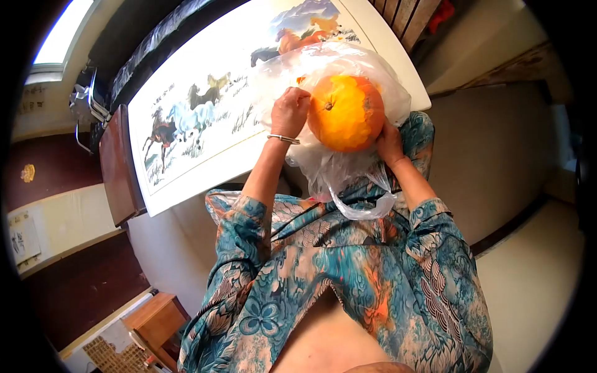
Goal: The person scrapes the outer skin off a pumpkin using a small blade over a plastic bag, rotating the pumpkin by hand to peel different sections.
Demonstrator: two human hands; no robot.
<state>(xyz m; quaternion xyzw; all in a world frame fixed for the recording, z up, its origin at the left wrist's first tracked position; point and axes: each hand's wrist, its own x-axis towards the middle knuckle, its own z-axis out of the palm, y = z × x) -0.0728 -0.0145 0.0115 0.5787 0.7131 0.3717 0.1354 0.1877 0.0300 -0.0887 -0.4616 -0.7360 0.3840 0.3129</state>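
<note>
A round orange pumpkin (pixel 346 118) rests on a clear plastic bag (pixel 360 59) at the table's near edge. Much of its upper face is bright yellow-orange where the skin is off, and a short stem shows left of its middle. My left hand (pixel 290 113), with a bracelet at the wrist, is closed at the pumpkin's left side; whatever its fingers may hold is hidden. Against the lower right side, my right hand (pixel 390 144) grips the pumpkin, its fingertips partly out of sight. A small orange scrap (pixel 300 80) lies on the bag beyond my left hand.
The white table (pixel 217 165) has a picture of running horses across its top. The bag's handles (pixel 367 208) hang over my lap. A dark wooden chair (pixel 118 165) stands at the table's left end, and a wooden cabinet (pixel 158 320) is at lower left.
</note>
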